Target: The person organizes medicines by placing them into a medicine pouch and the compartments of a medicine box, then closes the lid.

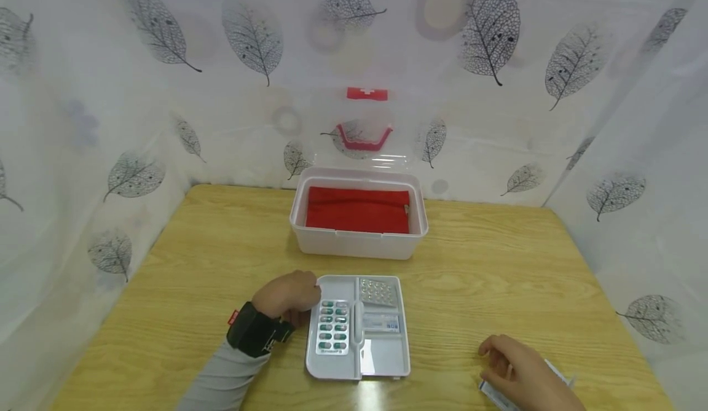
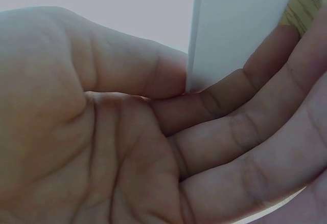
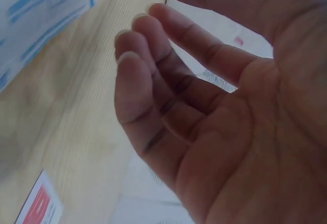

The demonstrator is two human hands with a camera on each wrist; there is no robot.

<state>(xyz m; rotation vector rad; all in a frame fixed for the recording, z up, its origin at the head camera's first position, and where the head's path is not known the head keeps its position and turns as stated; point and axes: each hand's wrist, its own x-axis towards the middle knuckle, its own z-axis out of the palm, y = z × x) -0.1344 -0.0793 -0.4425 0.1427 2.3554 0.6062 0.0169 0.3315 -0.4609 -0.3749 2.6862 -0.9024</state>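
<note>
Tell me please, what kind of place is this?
Probably a small staged tabletop booth: a wooden table walled by leaf-print sheets, with an open first-aid box and a pill tray on it.

A white plastic divided tray (image 1: 381, 362) lies flat on the light wooden table (image 1: 498, 276), just in front of an open white plastic box. Its left compartment holds a blister card of green-and-white capsules (image 1: 334, 328); its upper right compartment holds a silver foil blister pack (image 1: 378, 291), with a small white-and-blue packet (image 1: 380, 322) below that. The left hand (image 1: 287, 297) grips the tray's left edge (image 2: 230, 24) between thumb and fingers. The right hand (image 1: 517, 371) hovers relaxed over a flat white packet (image 1: 555, 372) at the table's near right.
</note>
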